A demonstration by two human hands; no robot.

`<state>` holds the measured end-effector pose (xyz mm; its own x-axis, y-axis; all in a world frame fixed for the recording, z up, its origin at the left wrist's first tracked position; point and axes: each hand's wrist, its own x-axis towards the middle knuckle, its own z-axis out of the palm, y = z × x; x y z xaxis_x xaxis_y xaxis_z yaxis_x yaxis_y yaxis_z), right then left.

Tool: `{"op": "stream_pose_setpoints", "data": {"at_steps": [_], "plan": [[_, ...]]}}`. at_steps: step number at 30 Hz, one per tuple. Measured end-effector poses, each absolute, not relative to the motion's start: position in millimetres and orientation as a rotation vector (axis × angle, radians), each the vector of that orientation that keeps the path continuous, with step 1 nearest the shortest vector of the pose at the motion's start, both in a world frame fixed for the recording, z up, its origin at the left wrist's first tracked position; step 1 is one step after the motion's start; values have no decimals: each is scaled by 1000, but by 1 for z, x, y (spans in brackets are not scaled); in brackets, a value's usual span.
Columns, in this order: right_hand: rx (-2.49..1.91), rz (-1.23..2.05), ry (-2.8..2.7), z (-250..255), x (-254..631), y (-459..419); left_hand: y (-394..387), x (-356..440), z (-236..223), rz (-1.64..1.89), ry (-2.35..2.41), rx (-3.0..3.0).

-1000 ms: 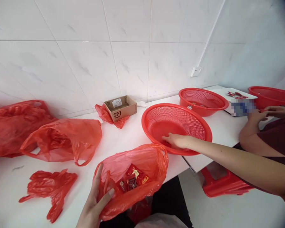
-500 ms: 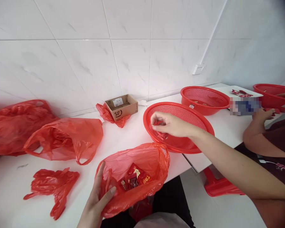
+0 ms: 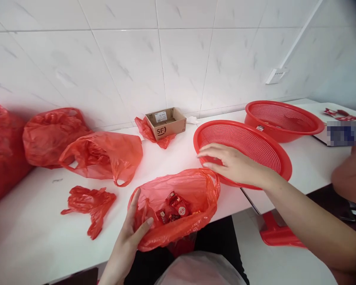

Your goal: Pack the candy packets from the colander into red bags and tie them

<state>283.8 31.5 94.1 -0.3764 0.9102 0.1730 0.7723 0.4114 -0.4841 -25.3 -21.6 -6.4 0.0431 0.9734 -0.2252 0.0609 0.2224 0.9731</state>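
My left hand (image 3: 130,229) grips the left edge of an open red plastic bag (image 3: 178,237), with the thumb and one finger showing at the rim. Inside the bag lie several small wrapped snack packets (image 3: 178,204), mostly red with one dark piece. Over the near left side of a red perforated basket (image 3: 255,138) hangs my right hand (image 3: 231,162), its thumb and fingers apart and curved downward. No item shows between those fingers. The hand and the bag's rim hide the part of the basket below.
A small cardboard box (image 3: 170,128) stands by the wall on red plastic. Red bags (image 3: 106,154) fill the left side, with a crumpled one (image 3: 90,204) in front. Another red basket (image 3: 284,118) sits farther right, near a co-worker's arm (image 3: 350,166). A red stool (image 3: 279,233) is below.
The red packets under my right hand in the basket are gone from sight, and the packets in the bag lie differently. My right hand's fingers have spread. The view has swung left.
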Motion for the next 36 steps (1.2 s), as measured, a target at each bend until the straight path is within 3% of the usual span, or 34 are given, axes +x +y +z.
{"op": "stream_pose_setpoints", "data": {"at_steps": [5, 24, 31, 36], "plan": [[-1643, 457, -2254, 70, 297, 2, -24, -28, 7, 930, 1421, 1125], [-1754, -271, -2266, 31, 269, 12, -39, -54, 18, 876, 1490, 1231], [-1674, -87, -2336, 49, 269, 15, -31, -77, 25, 877, 1475, 1238], [-1633, 149, -2079, 104, 274, 20, -8, -95, 73, 1126, 1459, 1205]]}}
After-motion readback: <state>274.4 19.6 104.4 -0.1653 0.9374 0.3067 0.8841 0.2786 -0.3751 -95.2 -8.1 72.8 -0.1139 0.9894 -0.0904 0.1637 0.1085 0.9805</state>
